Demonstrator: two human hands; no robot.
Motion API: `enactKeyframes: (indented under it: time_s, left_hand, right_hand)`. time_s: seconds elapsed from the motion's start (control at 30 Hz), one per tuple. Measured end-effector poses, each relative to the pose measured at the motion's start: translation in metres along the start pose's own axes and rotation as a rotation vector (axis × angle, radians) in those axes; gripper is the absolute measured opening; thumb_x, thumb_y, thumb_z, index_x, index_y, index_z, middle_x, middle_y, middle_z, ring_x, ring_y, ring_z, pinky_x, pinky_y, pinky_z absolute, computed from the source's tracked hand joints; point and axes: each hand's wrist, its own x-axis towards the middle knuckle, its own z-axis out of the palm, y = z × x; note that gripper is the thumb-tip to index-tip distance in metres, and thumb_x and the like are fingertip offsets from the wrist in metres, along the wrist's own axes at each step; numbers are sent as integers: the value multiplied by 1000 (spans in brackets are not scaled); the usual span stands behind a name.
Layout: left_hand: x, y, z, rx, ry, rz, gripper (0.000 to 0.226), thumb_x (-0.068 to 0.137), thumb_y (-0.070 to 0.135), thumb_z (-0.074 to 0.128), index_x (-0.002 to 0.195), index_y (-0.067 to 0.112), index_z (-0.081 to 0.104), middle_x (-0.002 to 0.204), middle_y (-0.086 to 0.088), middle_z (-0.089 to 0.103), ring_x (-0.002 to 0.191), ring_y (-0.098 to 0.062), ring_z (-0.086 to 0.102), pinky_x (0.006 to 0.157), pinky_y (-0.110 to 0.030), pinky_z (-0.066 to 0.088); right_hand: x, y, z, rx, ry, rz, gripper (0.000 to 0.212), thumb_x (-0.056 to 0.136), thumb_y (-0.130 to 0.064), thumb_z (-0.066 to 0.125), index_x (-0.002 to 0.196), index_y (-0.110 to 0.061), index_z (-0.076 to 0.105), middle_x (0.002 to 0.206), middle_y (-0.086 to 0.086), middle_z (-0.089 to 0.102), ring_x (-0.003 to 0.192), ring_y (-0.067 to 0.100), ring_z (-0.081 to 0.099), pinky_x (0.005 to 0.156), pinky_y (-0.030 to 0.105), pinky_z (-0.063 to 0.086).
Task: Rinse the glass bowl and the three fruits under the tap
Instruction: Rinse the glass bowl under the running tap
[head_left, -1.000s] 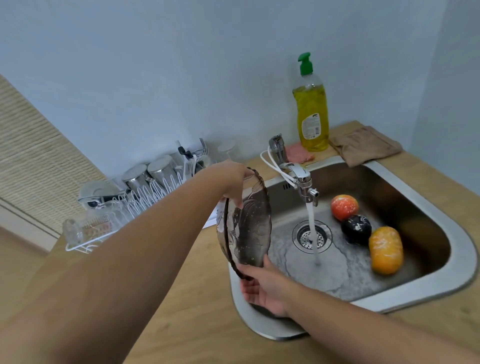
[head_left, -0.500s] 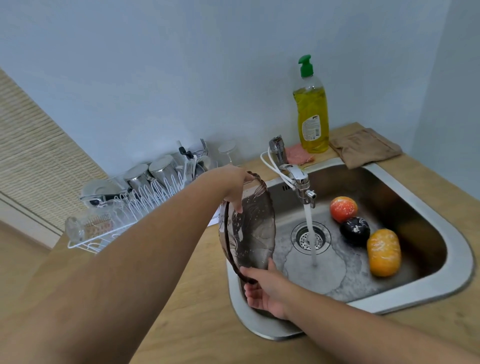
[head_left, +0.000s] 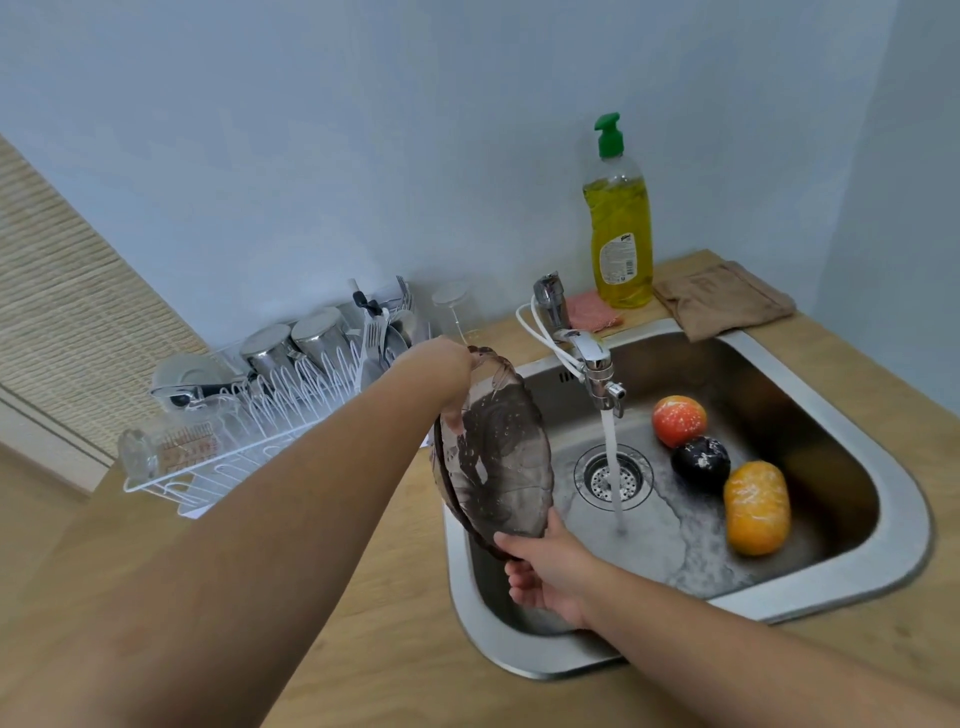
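Observation:
I hold a smoky brown glass bowl (head_left: 498, 457) on edge over the left side of the steel sink (head_left: 904, 545). My left hand (head_left: 452, 374) grips its top rim and my right hand (head_left: 545, 566) grips its bottom rim. The bowl is wet with droplets and stands left of the water stream, apart from it. Water runs from the chrome tap (head_left: 592, 364) onto the drain (head_left: 613, 475). Three wet fruits lie at the right of the basin: a red one (head_left: 679, 420), a dark purple one (head_left: 700, 463), an orange one (head_left: 757, 508).
A white wire dish rack (head_left: 228, 441) with metal cups and cutlery stands left of the sink on the wooden counter (head_left: 363, 649). Behind the sink are a yellow dish soap bottle (head_left: 618, 234), a pink sponge (head_left: 592, 312) and a folded brown cloth (head_left: 722, 301).
The bowl stays upright at the sink's left edge; both hands keep their grip and have shifted only slightly. Water keeps running and the fruits have not moved.

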Motion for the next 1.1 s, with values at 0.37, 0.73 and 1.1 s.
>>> enactKeyframes:
  time_s: [0.37, 0.73, 1.1]
  left_hand:
    - [-6, -14, 26, -242, 152, 33, 106, 73, 31, 81, 153, 30, 12, 127, -7, 63, 115, -25, 60, 103, -40, 42]
    - [-70, -17, 193, -1425, 413, -290, 105, 65, 17, 87, 146, 43, 25, 109, 9, 62, 94, -8, 59, 78, -32, 55]
    - [-112, -62, 272, -1792, 468, -546, 104, 65, 20, 88, 147, 42, 26, 122, -1, 62, 104, -15, 63, 53, -19, 52]
  right_hand:
    - [-10, -8, -15, -86, 37, -93, 98, 84, -8, 68, 148, -42, 2, 56, 7, 56, 45, 15, 52, 46, 27, 49]
    - [-39, -44, -30, -625, 104, -416, 94, 82, 2, 64, 148, -42, 14, 91, 0, 69, 58, 20, 61, 59, 40, 59]
    - [-13, -60, 56, -965, -89, -515, 88, 83, -9, 63, 149, -41, 13, 84, 21, 68, 51, 17, 59, 51, 30, 55]
